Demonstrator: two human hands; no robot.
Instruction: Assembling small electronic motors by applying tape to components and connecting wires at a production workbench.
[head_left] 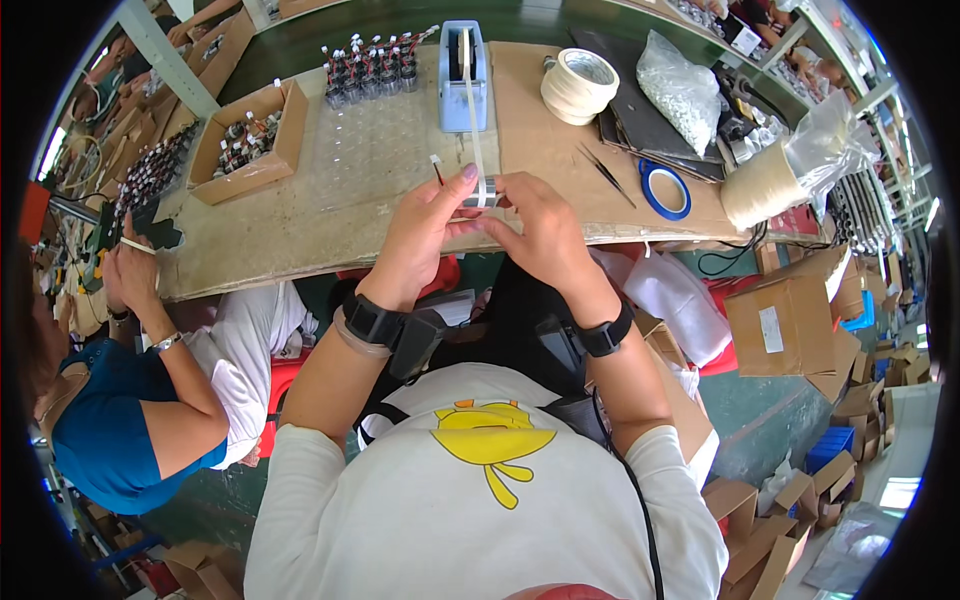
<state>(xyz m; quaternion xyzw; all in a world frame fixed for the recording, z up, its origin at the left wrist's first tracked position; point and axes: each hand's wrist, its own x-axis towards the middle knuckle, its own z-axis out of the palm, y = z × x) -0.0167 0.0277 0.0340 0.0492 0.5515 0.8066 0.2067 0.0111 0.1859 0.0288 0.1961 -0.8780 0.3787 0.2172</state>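
Observation:
Both hands meet over the table's front edge, on a small silver cylinder that looks like a little motor. My left hand pinches its left end, where a short lead with a white connector sticks up. The fingers of my right hand close on the right end. A narrow strip of whitish tape runs from the blue tape dispenser down across the middle of the cylinder and is still joined to the roll. My fingers partly hide the cylinder.
Motors with leads stand grouped at the back; a cardboard box holds more. To the right lie tape rolls, tweezers, blue tape, a bag of white parts and a cream spool. A co-worker sits left.

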